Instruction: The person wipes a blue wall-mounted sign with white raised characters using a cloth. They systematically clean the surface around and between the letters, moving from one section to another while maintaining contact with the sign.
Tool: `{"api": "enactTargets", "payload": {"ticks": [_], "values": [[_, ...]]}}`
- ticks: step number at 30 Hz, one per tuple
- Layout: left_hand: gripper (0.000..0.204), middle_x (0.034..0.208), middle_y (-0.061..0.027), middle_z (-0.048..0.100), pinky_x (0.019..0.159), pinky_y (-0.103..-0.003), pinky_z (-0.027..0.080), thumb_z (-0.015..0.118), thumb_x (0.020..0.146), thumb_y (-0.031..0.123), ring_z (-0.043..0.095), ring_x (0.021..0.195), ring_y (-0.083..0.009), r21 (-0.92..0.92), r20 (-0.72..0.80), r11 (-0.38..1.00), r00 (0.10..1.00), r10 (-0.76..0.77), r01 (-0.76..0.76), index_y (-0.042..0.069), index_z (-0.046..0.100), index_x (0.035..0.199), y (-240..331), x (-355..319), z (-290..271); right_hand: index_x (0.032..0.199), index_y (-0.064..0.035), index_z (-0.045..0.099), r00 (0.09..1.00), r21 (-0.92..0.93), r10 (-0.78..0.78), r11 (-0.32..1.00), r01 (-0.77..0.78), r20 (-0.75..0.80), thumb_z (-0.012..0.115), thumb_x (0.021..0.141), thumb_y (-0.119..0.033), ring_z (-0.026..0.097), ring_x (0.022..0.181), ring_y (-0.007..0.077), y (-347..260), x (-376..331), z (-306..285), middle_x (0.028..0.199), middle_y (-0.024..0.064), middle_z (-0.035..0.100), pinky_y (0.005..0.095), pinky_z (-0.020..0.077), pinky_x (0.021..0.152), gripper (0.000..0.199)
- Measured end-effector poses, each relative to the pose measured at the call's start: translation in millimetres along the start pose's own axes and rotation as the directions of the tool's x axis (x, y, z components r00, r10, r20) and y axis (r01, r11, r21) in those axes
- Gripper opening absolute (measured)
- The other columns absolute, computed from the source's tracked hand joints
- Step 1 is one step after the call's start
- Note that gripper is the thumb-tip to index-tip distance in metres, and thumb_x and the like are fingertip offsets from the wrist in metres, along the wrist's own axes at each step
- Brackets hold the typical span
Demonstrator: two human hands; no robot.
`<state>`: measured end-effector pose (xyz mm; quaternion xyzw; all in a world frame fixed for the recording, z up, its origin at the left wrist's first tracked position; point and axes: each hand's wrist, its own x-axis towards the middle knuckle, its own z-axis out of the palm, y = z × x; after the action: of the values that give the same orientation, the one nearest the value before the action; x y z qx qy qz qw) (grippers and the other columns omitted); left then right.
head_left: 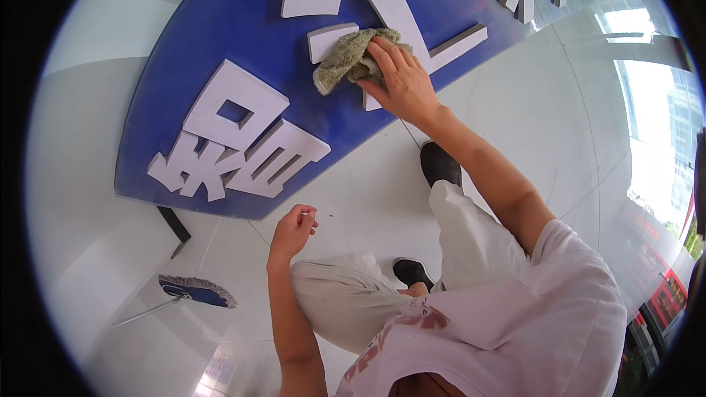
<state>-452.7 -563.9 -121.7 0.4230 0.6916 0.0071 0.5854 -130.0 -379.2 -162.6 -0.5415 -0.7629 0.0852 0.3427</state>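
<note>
A crumpled olive-green cleaning cloth [340,61] is bunched under my right hand [403,82], whose fingers press it against the raised white lettering [457,45] of a blue sign panel [268,37]. Part of the lettering beneath the cloth is covered. My left hand [293,231] hangs in the air just off the panel's lower edge. Its fingers are loosely curled in, with nothing visible in them. Closest to that hand is another cluster of thick white raised characters [234,119] on the panel's lower left part.
At lower left a flat mop [197,292] with a blue head and grey fringe lies on the pale tiled floor [353,190]. A dark metal support [174,226] juts from under the panel. My black shoes [440,162] are below it. Bright windows [657,125] stand at the right.
</note>
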Motion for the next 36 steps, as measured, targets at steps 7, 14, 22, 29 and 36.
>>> {"api": "enactTargets", "payload": {"ticks": [7,14,22,29,36], "values": [[0.023,0.083,-0.0055,0.066,0.068,-0.026,0.051,0.053,0.100,0.020,0.064,0.074,-0.0115,0.004,-0.015,0.999,0.999,-0.042,0.042,0.000,0.062,0.110,2.4,-4.4,1.8,0.123,-0.0077,0.052,0.838,-0.299,-0.174,0.881,0.367,0.517,0.074,0.076,-0.013,0.069,0.081,0.0252,26.5,32.4,-24.2,0.118,0.0112,0.055,0.0349,0.0582,0.062,0.052],[0.023,0.085,-0.0057,0.067,0.070,-0.026,0.052,0.054,0.100,0.019,0.064,0.076,-0.0115,0.078,-0.048,0.996,0.998,-0.049,0.052,0.000,0.063,0.109,13.4,-24.0,2.7,0.127,-0.0111,0.057,0.903,-0.043,0.084,0.996,-0.073,0.422,0.063,0.082,-0.007,0.068,0.087,0.0311,17.6,33.9,-10.7,0.124,0.0113,0.053,0.0381,0.0570,0.073,0.046],[0.024,0.085,-0.0062,0.068,0.070,-0.027,0.051,0.055,0.099,0.022,0.065,0.075,-0.0126,0.152,-0.009,0.984,0.996,0.091,-0.089,0.002,0.065,0.109,40.6,0.2,17.5,0.128,-0.0086,0.057,0.834,-0.114,-0.080,0.979,0.168,0.546,0.064,0.081,-0.005,0.069,0.086,0.0287,18.8,41.0,-33.3,0.128,0.0104,0.053,0.0382,0.0569,0.070,0.048],[0.023,0.080,-0.0073,0.069,0.066,-0.029,0.048,0.057,0.097,0.025,0.063,0.070,-0.0154,0.277,0.004,0.954,0.994,0.113,-0.110,0.008,0.066,0.108,50.2,23.8,28.8,0.113,-0.0037,0.065,0.499,-0.270,0.027,0.866,0.421,0.866,0.074,0.075,-0.018,0.068,0.086,0.0301,-7.3,53.4,-60.1,0.107,0.0134,0.058,0.0349,0.0563,0.062,0.041],[0.021,0.086,-0.0063,0.070,0.074,-0.028,0.050,0.057,0.099,0.021,0.065,0.079,-0.0137,0.047,-0.186,0.996,0.979,0.086,-0.078,0.006,0.065,0.110,-16.5,6.6,-5.5,0.125,-0.0168,0.062,0.751,0.132,0.373,0.846,-0.516,0.545,0.061,0.085,-0.018,0.066,0.097,0.0303,90.6,-76.0,-96.6,0.115,0.0090,0.058,0.0416,0.0529,0.084,0.040]]}}
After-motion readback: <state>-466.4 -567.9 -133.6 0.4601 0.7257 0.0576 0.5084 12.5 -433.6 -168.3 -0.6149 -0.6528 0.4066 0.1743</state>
